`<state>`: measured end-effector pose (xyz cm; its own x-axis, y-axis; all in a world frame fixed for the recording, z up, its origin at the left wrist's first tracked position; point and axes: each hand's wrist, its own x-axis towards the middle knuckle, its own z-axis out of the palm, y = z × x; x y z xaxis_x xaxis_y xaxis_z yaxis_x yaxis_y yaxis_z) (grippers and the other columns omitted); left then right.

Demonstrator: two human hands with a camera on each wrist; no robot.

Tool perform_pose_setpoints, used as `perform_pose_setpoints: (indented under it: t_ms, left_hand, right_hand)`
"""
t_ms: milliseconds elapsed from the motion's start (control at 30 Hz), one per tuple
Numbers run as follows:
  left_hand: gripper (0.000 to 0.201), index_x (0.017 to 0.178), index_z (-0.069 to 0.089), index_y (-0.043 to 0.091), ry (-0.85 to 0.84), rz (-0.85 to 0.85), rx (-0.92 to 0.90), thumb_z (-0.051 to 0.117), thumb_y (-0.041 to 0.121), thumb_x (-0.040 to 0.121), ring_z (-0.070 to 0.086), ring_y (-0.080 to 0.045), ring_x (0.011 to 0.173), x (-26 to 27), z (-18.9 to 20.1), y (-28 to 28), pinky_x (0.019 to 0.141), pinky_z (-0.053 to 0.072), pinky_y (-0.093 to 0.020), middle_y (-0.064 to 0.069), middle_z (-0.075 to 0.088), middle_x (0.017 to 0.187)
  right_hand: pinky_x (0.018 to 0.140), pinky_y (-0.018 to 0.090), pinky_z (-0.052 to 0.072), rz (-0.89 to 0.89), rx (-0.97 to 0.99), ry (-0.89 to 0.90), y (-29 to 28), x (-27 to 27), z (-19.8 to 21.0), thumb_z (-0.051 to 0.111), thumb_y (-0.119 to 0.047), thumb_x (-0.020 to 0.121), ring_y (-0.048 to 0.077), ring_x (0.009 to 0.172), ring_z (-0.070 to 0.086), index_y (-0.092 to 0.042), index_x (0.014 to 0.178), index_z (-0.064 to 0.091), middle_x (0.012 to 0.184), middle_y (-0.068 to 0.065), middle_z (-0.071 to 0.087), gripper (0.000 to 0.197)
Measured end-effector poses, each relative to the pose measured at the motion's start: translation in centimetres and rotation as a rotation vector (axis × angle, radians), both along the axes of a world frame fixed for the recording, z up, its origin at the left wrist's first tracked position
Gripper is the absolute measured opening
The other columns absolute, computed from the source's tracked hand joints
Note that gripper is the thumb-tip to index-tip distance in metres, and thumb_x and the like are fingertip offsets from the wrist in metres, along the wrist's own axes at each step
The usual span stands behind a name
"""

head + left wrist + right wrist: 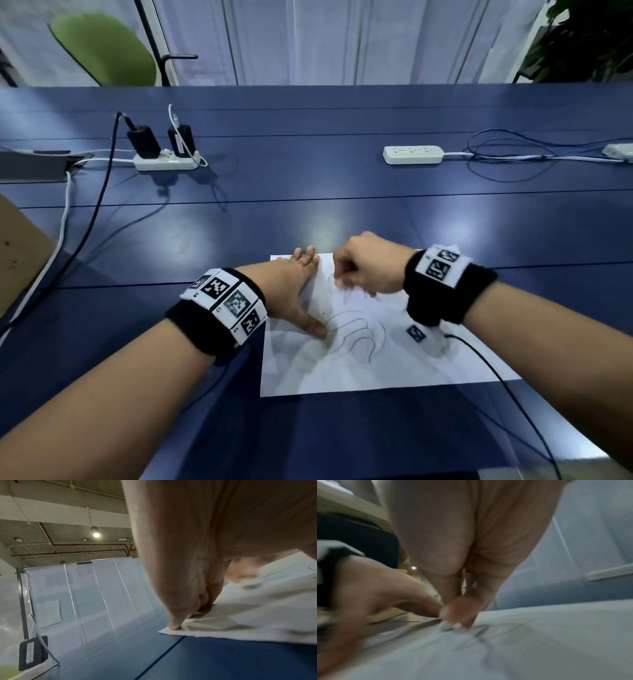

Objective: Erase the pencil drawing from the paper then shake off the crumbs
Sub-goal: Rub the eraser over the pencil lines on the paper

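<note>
While the head view looks down on a dark blue table (308, 212), a white sheet of paper (428, 363) lies flat on it near the person, with curved pencil lines (359, 330) across its middle. The left hand (294, 291) lies flat on the sheet's left part, fingers straight and together toward the far left corner, thumb spread out to the edge of the drawing; it holds nothing and presses the sheet down. The right hand (366, 267) is blurred, its fingers curled downward over the far part of the sheet; what they pinch is hidden here. Both wrists carry black bands with printed markers. Farther back stand two white power strips, one (166, 161) with black adapters plugged in at the left, one (412, 154) at the right, and a green chair (102, 51) behind the table.

Seen from the left wrist, the left hand (188, 561) comes down with straight fingers, and one fingertip (175, 625) touches the corner of the paper (257, 615) where it meets the blue table (205, 662).

From the right wrist the picture is smeared. The right hand (462, 547) points down with its fingers bunched at the tips, pinching a small pale object (448, 626), apparently an eraser, against the paper (539, 642). The left hand (385, 588) lies just beside it on the sheet.
</note>
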<state>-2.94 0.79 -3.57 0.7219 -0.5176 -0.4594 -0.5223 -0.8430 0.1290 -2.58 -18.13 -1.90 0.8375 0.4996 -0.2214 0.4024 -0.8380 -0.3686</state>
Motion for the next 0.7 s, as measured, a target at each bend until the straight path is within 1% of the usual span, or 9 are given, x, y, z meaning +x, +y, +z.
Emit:
perform_pose_setpoints:
  t_ms: [33,67,133,267,367,433,533,600,700]
  left_hand:
    - [0.136,0.154,-0.009,0.011,-0.001,0.000,0.001,0.068,0.076,0.062,-0.010,-0.015,0.148,0.0,0.1,0.0,0.122,0.010,-0.033,-0.001,-0.018,0.160]
    - [0.136,0.154,-0.009,0.011,-0.003,0.002,0.001,0.068,0.075,0.062,-0.011,-0.015,0.148,-0.1,0.1,0.0,0.122,0.010,-0.033,-0.001,-0.018,0.160]
    - [0.135,0.153,-0.009,0.010,-0.004,0.002,0.003,0.068,0.075,0.063,-0.011,-0.015,0.148,0.0,0.2,0.0,0.122,0.009,-0.034,-0.001,-0.018,0.159]
    - [0.136,0.153,-0.010,0.011,0.000,0.000,0.009,0.068,0.075,0.063,-0.011,-0.015,0.148,0.1,-0.1,0.1,0.122,0.009,-0.033,-0.001,-0.019,0.159]
    - [0.135,0.153,-0.010,0.011,-0.007,-0.007,0.016,0.068,0.074,0.064,-0.010,-0.015,0.148,0.1,-0.1,0.0,0.122,0.010,-0.033,-0.001,-0.018,0.160]
    - [0.135,0.154,-0.009,0.011,-0.010,-0.005,0.009,0.068,0.075,0.063,-0.010,-0.016,0.148,0.1,-0.1,-0.1,0.122,0.009,-0.033,-0.002,-0.018,0.160]
    - [0.135,0.154,-0.009,0.011,-0.014,-0.011,0.013,0.067,0.076,0.063,-0.010,-0.016,0.148,0.0,0.0,0.1,0.122,0.010,-0.033,-0.001,-0.018,0.160]
    - [0.135,0.154,-0.009,0.011,-0.016,-0.011,0.017,0.066,0.077,0.062,-0.011,-0.015,0.148,0.0,0.0,0.1,0.122,0.010,-0.034,-0.001,-0.018,0.160]
    - [0.136,0.154,-0.010,0.012,-0.007,-0.015,0.014,0.067,0.077,0.061,-0.011,-0.015,0.148,0.1,-0.2,0.0,0.122,0.009,-0.034,-0.001,-0.018,0.160]
  right_hand:
    - [0.046,0.021,0.051,-0.038,-0.017,-0.043,-0.1,1.0,0.3,0.066,-0.016,0.083,0.005,0.038,0.055,-0.018,0.071,0.059,0.057,-0.007,0.058,0.014]
    - [0.046,0.021,0.050,-0.070,-0.020,-0.066,-0.2,1.8,0.6,0.065,-0.016,0.083,0.005,0.039,0.055,-0.018,0.071,0.061,0.058,-0.009,0.057,0.013]
    - [0.051,0.025,0.053,-0.096,0.002,-0.066,-0.5,2.5,0.7,0.066,-0.018,0.083,0.014,0.042,0.061,-0.018,0.072,0.062,0.059,-0.009,0.060,0.012]
    - [0.049,0.027,0.054,0.024,0.012,0.027,-0.6,-0.8,0.1,0.066,-0.019,0.084,0.015,0.043,0.062,-0.020,0.072,0.061,0.062,-0.002,0.065,0.013]
    - [0.050,0.027,0.054,0.059,0.016,0.079,-0.7,-1.8,-0.2,0.067,-0.018,0.084,0.012,0.042,0.060,-0.021,0.072,0.061,0.061,-0.006,0.064,0.013]
    - [0.056,0.027,0.055,0.016,-0.010,-0.010,-0.7,-0.4,0.0,0.066,-0.018,0.083,0.005,0.038,0.056,-0.021,0.073,0.062,0.058,-0.009,0.060,0.012]
    - [0.063,0.028,0.054,-0.071,-0.050,-0.126,-0.8,1.7,0.8,0.064,-0.017,0.084,0.000,0.041,0.051,-0.016,0.078,0.065,0.063,-0.007,0.059,0.007]
    - [0.059,0.029,0.055,-0.077,-0.021,-0.101,-1.0,1.7,0.7,0.063,-0.016,0.084,-0.001,0.038,0.054,-0.016,0.075,0.063,0.062,-0.007,0.061,0.009]
    - [0.055,0.026,0.054,-0.006,0.001,0.014,-1.1,-0.7,0.4,0.065,-0.016,0.083,0.007,0.039,0.059,-0.018,0.073,0.061,0.057,-0.006,0.062,0.011]
